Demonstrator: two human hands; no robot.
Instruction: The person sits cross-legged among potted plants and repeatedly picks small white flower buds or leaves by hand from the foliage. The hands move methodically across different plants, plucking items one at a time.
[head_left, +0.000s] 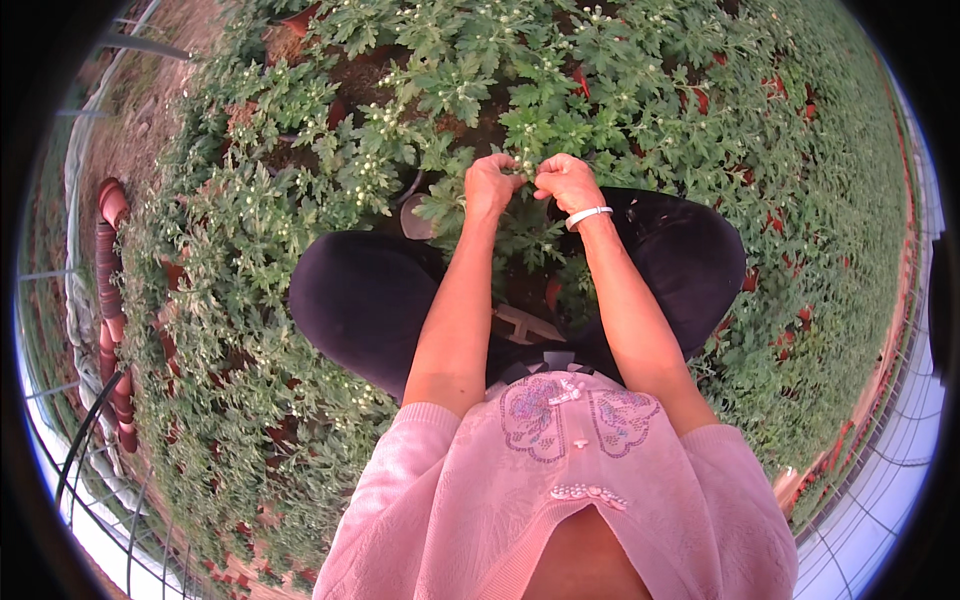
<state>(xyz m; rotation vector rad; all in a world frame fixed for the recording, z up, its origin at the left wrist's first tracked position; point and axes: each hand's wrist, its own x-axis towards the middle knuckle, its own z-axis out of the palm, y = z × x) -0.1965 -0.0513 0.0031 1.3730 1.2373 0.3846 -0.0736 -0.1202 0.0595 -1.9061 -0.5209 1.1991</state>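
In front of my knees, both hands meet at the budded tip of a chrysanthemum shoot (526, 163). My left hand (490, 185) pinches it from the left with thumb and fingers. From the right, my right hand (568, 184), with a white band (589, 217) at the wrist, has its thumb and forefinger pressed together at the buds. Any single bud between those fingertips is too small to make out. Lobed green leaves (448, 208) spread just below the left hand. The lower stem is hidden among foliage.
Dense potted chrysanthemums with pale buds (457, 82) surround me. A round pot-like object (416, 217) sits near my left knee (360, 300). Nested reddish-brown pots (109, 270) lie in a row along the bare soil (142, 112) at left. A grey slatted piece (525, 325) lies between my legs.
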